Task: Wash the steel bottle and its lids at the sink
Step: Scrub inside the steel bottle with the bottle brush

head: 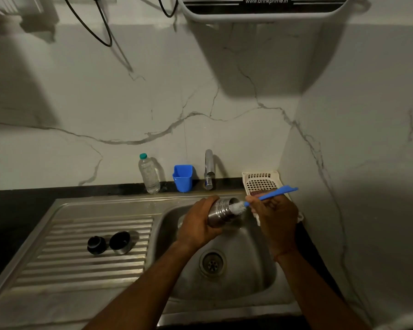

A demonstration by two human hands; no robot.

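Steel bottle [221, 211] centre frame, tilted over sink basin [239, 284]; left hand [198, 225] grip wrapped round its body; right hand [275, 217] grip pinching blue bottle brush [267, 197], bristles at the mouth; wet steel probably slippery, rigid, so hold mid-body; black lid [96, 244] and steel-sided lid [120, 242] lower left on drainboard [81, 270].

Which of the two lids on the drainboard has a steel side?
The right lid, nearer the basin; its side is steel. The left lid is all black.
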